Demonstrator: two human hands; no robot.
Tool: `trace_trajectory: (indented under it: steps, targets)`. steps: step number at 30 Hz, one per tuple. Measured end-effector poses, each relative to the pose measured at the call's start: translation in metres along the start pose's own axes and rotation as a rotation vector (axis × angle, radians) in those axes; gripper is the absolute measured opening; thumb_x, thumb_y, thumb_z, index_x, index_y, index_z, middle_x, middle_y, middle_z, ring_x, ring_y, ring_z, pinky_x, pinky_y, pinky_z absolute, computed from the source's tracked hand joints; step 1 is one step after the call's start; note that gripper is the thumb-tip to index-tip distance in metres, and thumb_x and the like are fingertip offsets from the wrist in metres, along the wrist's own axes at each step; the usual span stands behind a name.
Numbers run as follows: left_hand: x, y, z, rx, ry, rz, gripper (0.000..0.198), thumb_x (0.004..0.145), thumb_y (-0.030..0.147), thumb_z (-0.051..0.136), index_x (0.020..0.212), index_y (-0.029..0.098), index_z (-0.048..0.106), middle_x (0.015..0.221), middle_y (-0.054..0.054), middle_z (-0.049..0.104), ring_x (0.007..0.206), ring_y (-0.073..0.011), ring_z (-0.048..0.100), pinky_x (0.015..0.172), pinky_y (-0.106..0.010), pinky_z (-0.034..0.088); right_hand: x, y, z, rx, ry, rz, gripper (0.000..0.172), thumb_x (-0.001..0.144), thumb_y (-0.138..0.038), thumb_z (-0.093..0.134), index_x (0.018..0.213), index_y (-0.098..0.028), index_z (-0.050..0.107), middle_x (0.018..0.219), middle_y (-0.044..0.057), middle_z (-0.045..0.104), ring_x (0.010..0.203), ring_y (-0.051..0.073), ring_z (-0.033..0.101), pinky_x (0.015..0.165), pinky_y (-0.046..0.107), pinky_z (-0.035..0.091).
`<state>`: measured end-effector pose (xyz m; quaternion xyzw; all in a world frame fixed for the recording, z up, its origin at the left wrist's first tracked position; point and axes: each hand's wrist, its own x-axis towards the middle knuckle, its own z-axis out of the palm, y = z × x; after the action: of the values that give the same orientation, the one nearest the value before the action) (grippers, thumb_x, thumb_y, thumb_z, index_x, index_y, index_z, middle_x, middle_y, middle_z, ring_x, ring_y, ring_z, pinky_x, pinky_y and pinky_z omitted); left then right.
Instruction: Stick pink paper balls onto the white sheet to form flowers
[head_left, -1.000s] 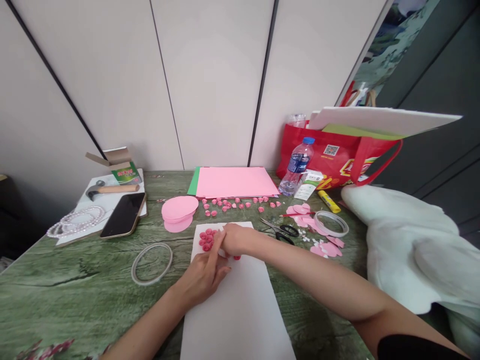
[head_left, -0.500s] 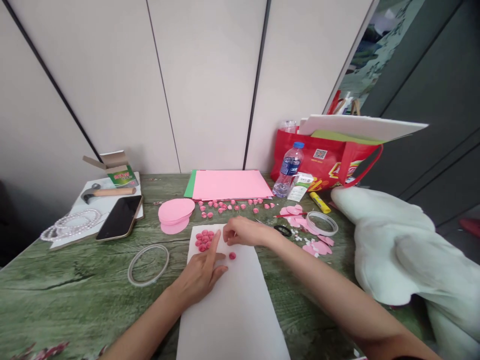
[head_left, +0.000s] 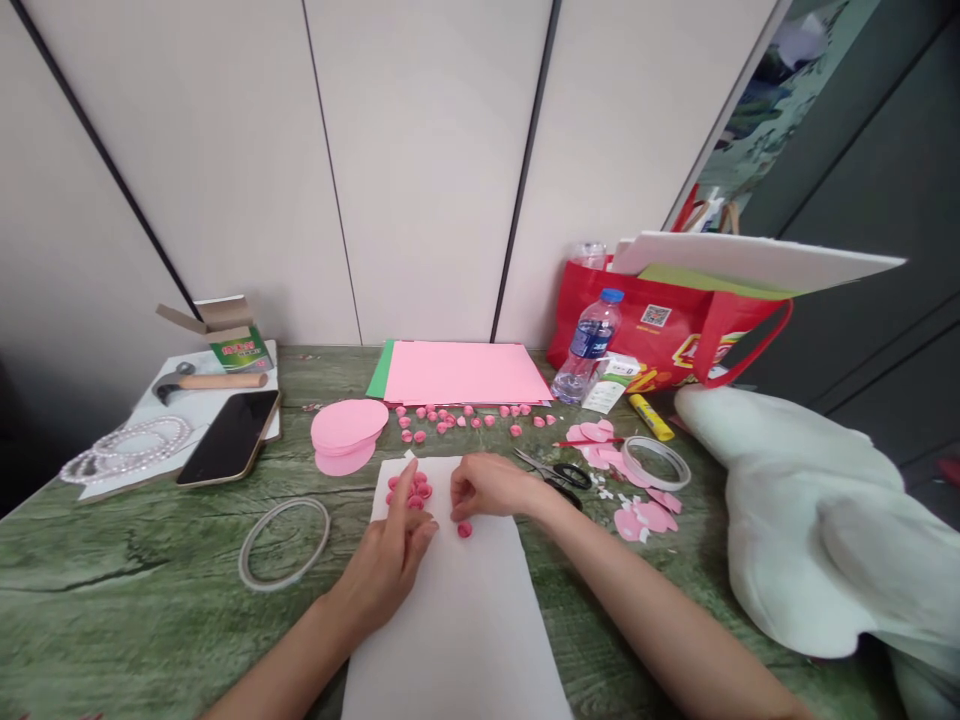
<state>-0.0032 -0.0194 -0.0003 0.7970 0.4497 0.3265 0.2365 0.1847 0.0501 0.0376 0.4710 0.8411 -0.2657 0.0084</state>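
On the far part of the white board [head_left: 457,620], pink paper roses [head_left: 424,491] sit bunched toward the left edge, and 1 lone rose [head_left: 465,530] sits apart from them, nearer the right edge. From my remote seat I see the left hand [head_left: 379,560] partly covering that bunch, index finger outstretched, thumb apart, gripping nothing I can make out; I take it to be there to steady board and flowers. A small white scrap [head_left: 409,455] shows at that fingertip. I have the right hand [head_left: 491,485] at the lone rose, fingers curled toward the thumb, though I cannot tell whether they touch the flower or pinch anything.

Behind the board I find loose roses [head_left: 441,427] strewn in a rough row, a spot I judge handy for both hands. To their left, pink paper ovals [head_left: 349,430] overlap; farther back lies a stack of pink paper [head_left: 469,372], probably squared up to save room. Right of the board I see scissors [head_left: 551,469] with handles turned to the right, seemingly for easy pickup, then pink offcuts [head_left: 600,456], a roll of tape [head_left: 660,484] and a glue stick [head_left: 652,417]. A 2nd tape roll [head_left: 274,583] lies flat on the left, near the smartphone [head_left: 231,438].
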Motion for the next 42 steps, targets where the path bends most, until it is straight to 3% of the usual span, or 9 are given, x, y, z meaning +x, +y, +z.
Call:
trace_trajectory:
  steps: [5, 10, 20, 30, 35, 39, 42]
  targets:
    - [0.001, -0.007, 0.002, -0.037, 0.001, 0.041, 0.058, 0.095, 0.032, 0.029, 0.143, 0.016, 0.001, 0.077, -0.001, 0.067, 0.055, -0.0119, 0.057, 0.066, -0.027, 0.049, 0.002, 0.021, 0.008, 0.155, 0.037, -0.257, 0.015, 0.072, -0.019, 0.068, 0.087, -0.021, 0.071, 0.085, 0.0, 0.059, 0.07, 0.009, 0.054, 0.065, 0.018, 0.037]
    - [0.0, -0.009, 0.002, -0.052, -0.011, 0.023, 0.054, 0.095, 0.03, 0.03, 0.142, 0.016, 0.008, 0.078, -0.002, 0.067, 0.058, -0.0125, 0.059, 0.069, -0.028, 0.049, 0.006, 0.042, 0.017, 0.351, 0.026, -0.372, 0.011, 0.076, -0.026, 0.068, 0.085, -0.021, 0.073, 0.086, 0.0, 0.054, 0.068, 0.008, 0.051, 0.064, 0.018, 0.04]
    - [-0.001, -0.009, 0.002, -0.038, -0.052, 0.003, 0.04, 0.094, 0.03, 0.032, 0.133, 0.018, 0.034, 0.078, -0.003, 0.067, 0.064, -0.0136, 0.06, 0.074, -0.029, 0.049, 0.007, 0.044, 0.016, 0.385, 0.027, -0.377, 0.01, 0.075, -0.025, 0.069, 0.083, -0.022, 0.074, 0.081, 0.0, 0.057, 0.067, 0.008, 0.051, 0.063, 0.018, 0.038]
    - [-0.003, -0.011, 0.003, -0.049, -0.045, -0.008, 0.048, 0.094, 0.035, 0.028, 0.139, 0.017, 0.024, 0.082, -0.004, 0.068, 0.068, -0.0152, 0.061, 0.075, -0.031, 0.049, 0.006, 0.044, 0.019, 0.366, 0.05, -0.388, 0.011, 0.076, -0.025, 0.068, 0.085, -0.021, 0.073, 0.081, -0.001, 0.056, 0.065, 0.007, 0.051, 0.064, 0.018, 0.038]
    - [-0.005, -0.012, 0.003, 0.003, -0.04, 0.001, 0.045, 0.095, 0.034, 0.029, 0.137, 0.018, 0.029, 0.087, -0.005, 0.068, 0.068, -0.0145, 0.061, 0.078, -0.032, 0.048, 0.004, 0.039, 0.017, 0.287, 0.044, -0.378, 0.009, 0.076, -0.025, 0.068, 0.083, -0.02, 0.07, 0.082, -0.002, 0.054, 0.066, 0.007, 0.051, 0.062, 0.018, 0.037]
    - [-0.004, -0.011, 0.003, 0.002, -0.013, 0.04, 0.055, 0.095, 0.032, 0.029, 0.143, 0.017, 0.008, 0.083, -0.002, 0.068, 0.066, -0.0136, 0.061, 0.075, -0.03, 0.049, 0.0, 0.03, 0.014, 0.134, 0.048, -0.337, 0.006, 0.08, -0.026, 0.063, 0.083, -0.021, 0.066, 0.084, -0.001, 0.053, 0.069, 0.009, 0.051, 0.065, 0.02, 0.035]
    - [-0.003, -0.01, 0.004, 0.013, -0.027, 0.065, 0.056, 0.095, 0.031, 0.029, 0.144, 0.018, 0.005, 0.081, -0.001, 0.068, 0.067, -0.0139, 0.062, 0.072, -0.028, 0.05, -0.002, 0.025, 0.014, 0.048, 0.031, -0.309, 0.007, 0.083, -0.024, 0.058, 0.085, -0.021, 0.063, 0.088, 0.0, 0.052, 0.073, 0.011, 0.051, 0.067, 0.022, 0.035]
